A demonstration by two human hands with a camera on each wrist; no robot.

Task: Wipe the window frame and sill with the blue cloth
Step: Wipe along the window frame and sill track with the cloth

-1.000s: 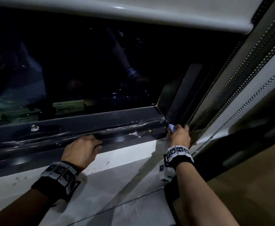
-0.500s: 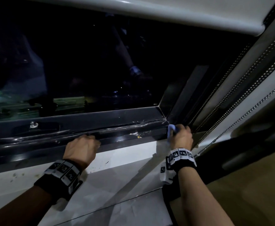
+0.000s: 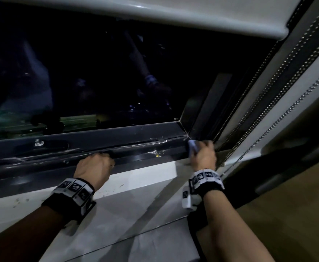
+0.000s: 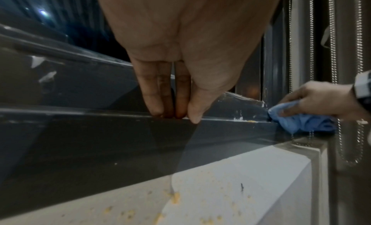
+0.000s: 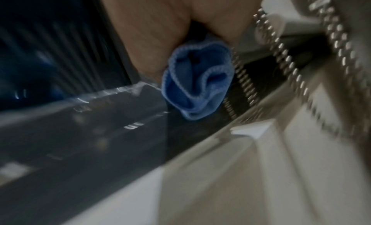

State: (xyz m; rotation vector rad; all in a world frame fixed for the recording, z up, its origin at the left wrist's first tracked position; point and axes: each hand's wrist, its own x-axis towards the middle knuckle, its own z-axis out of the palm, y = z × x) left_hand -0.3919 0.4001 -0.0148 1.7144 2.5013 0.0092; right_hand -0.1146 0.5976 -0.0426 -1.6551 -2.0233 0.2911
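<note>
Wiping the bottom right corner of the window frame (image 3: 98, 144) is the step in hand, judging by where the blue cloth (image 4: 301, 122) sits: bunched up and pressed into that corner, where the bottom rail meets the upright. The right hand (image 3: 204, 157) has its fingers curled round the cloth and grips it as a wad. The left hand (image 3: 94, 168) rests further along the rail away from the corner, fingers straight and together, tips on the rail's upper edge, holding nothing.

To do this well, the cloth probably wants opening out a little, so that a flat fold rather than a lump gets into the angle. Yellowish specks (image 3: 157, 153) lie on the rail just beside the corner, on the side towards the left hand, and more crumbs (image 4: 176, 199) are scattered on the white sill (image 3: 145, 174) below the rail. A stroke drawn out of the corner along the rail should gather the specks; pushing inwards would likely pack them into the joint. Bead chains (image 3: 279, 118) hang just beside the corner on its outer side, very near the cloth, so the hand ought to stay clear of them or the cloth may snag. The left hand looks well placed to steady the body
</note>
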